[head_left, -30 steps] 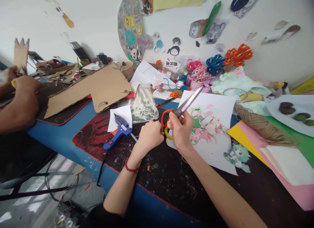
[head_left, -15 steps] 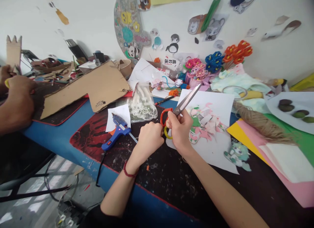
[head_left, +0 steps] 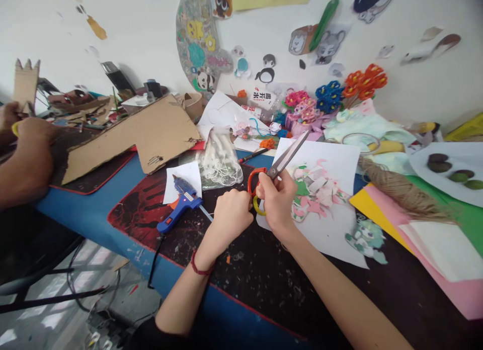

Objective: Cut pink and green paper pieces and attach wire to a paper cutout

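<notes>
My right hand [head_left: 278,201] is closed round the scissors [head_left: 289,156] near their pivot. The blades point away and to the right, and the orange and yellow handle loops face my left hand. Knuckles up, my left hand [head_left: 233,212] is curled into a fist right beside those loops; what its fingers hold, if anything, is hidden. To its left lies a blue glue gun [head_left: 183,204] with a glue stick in its back, its nozzle over a small white paper [head_left: 192,174]. Pink, green and white paper scraps [head_left: 319,189] lie on a white sheet [head_left: 335,247] beyond my right hand.
A bag of white corded pieces [head_left: 221,161] and cut cardboard [head_left: 136,131] lie farther back. Twine [head_left: 403,196] rests on coloured paper [head_left: 445,289] at right. A paper figure [head_left: 366,239] overlaps the sheet's edge. At far left, another person's hands [head_left: 33,134] hold cardboard.
My hands and the scissors stay almost in place. The other person's hands and their cardboard piece have shifted slightly to the right and down.
</notes>
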Demonstrator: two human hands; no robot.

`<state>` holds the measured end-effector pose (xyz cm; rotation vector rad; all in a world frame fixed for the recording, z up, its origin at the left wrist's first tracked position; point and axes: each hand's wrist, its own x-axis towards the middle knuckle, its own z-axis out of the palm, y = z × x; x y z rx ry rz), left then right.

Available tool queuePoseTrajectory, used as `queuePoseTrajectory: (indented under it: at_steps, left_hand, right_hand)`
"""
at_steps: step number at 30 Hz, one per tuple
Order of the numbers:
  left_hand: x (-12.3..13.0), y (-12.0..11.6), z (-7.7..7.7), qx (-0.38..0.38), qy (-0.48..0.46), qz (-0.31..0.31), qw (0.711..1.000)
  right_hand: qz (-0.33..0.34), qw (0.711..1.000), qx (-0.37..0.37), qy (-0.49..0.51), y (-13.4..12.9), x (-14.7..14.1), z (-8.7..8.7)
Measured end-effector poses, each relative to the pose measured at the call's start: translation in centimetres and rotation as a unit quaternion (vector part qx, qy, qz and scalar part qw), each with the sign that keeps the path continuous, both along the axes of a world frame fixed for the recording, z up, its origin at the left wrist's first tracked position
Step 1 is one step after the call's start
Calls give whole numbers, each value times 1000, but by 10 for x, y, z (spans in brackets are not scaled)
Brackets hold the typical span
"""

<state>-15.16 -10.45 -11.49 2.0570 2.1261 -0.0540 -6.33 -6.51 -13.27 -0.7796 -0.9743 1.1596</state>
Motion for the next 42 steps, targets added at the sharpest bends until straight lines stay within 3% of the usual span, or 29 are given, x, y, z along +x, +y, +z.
queuePoseTrajectory:
  at_steps: [42]
  left_hand:
    - [-1,-1,-5,40,9,-22,999]
  right_hand:
    - [-8,1000,10,-14,-3,0,-2]
